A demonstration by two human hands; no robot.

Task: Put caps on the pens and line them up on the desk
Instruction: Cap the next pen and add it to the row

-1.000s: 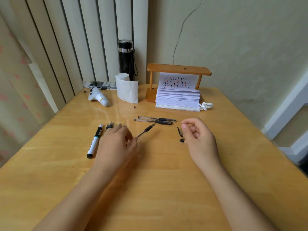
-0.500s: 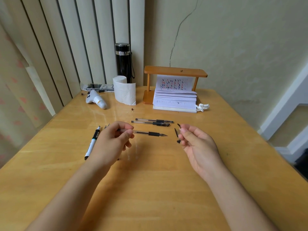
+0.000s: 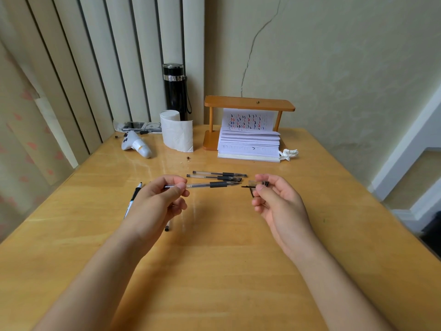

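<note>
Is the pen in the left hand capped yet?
Uncapped: the pen shows a bare tip, and the right hand holds the cap just off it.

Home study corner, wooden desk (image 3: 214,271), vertical blinds (image 3: 95,68), flask (image 3: 175,91)

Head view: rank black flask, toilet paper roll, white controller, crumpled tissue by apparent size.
1. black flask, the tallest.
2. toilet paper roll, close behind; its loose sheet widens it, so the top two are nearly level.
3. white controller.
4. crumpled tissue, clearly smallest.
</note>
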